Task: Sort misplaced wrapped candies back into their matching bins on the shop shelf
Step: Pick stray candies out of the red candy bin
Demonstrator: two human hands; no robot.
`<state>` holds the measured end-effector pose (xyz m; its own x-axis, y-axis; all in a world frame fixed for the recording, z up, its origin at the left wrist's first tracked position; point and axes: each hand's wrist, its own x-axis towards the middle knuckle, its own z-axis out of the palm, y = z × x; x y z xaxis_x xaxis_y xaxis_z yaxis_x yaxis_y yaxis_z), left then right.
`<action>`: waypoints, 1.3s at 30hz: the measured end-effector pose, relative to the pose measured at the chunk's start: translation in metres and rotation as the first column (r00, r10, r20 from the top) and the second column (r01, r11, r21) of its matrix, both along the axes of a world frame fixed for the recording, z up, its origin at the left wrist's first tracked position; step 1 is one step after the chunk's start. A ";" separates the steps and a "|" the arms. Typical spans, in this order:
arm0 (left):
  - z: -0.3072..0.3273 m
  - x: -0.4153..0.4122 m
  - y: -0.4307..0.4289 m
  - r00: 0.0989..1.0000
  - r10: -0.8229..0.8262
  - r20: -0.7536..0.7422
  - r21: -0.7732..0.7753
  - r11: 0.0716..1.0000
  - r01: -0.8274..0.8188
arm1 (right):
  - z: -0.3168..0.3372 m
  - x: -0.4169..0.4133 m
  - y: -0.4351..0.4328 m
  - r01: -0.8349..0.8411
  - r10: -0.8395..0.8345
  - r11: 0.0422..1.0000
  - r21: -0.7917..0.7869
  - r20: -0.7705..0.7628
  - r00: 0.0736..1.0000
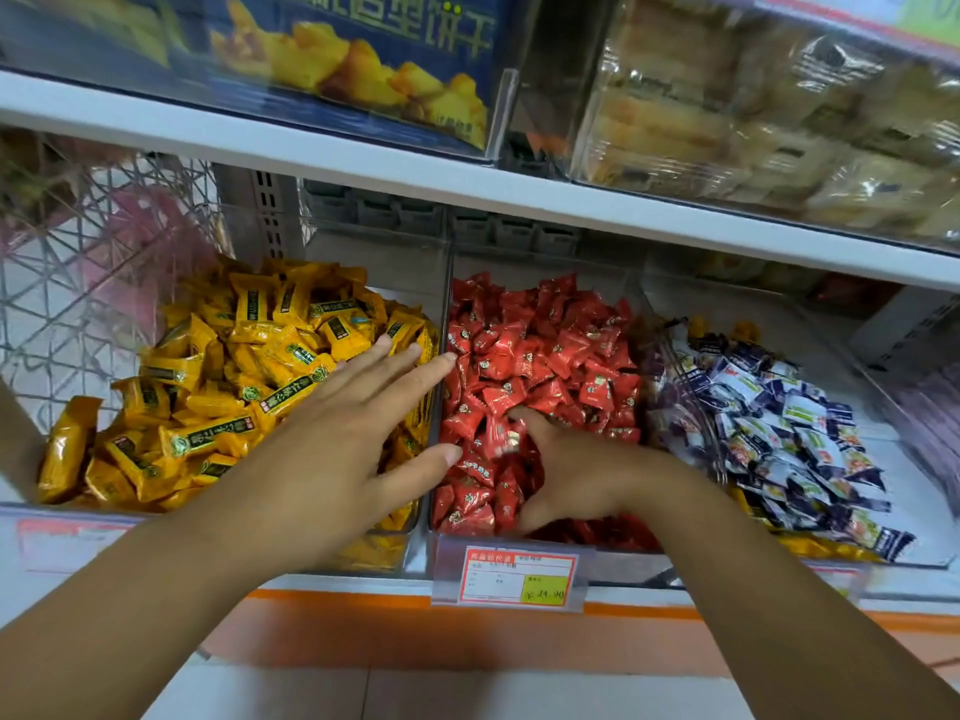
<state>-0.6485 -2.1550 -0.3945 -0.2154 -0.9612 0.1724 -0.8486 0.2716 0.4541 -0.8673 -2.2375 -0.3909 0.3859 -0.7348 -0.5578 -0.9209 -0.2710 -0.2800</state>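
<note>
Left hand (pixel 353 428) hovers spread over yellow candies (pixel 218 387); right hand (pixel 571 470) digs, fingers curled, into red candies (pixel 545 350).

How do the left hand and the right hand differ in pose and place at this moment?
The left hand is spread flat, palm down, over the yellow wrapped candies, with fingertips reaching the clear divider; the right hand is curled, fingers dug into the red wrapped candies. The left hand holds nothing visible; what the right hand grips is hidden. Both are bare.
</note>
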 end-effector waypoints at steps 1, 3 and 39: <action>0.000 -0.001 0.000 1.000 0.003 -0.006 -0.002 1.000 -0.003 | -0.005 0.001 0.001 -0.012 0.012 1.000 -0.028 -0.009 1.000; 0.000 -0.002 0.002 1.000 0.011 -0.020 0.004 1.000 -0.011 | -0.013 0.003 0.002 0.008 -0.006 0.997 -0.073 0.035 0.999; 0.005 0.000 0.003 1.000 0.003 -0.001 0.029 1.000 -0.003 | 0.033 -0.030 0.000 0.339 -0.063 0.849 -0.406 0.558 0.827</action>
<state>-0.6480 -2.1519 -0.3893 -0.2123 -0.9664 0.1450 -0.8489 0.2559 0.4624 -0.8972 -2.2371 -0.3578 0.3201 -0.9410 0.1101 -0.7284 -0.3187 -0.6065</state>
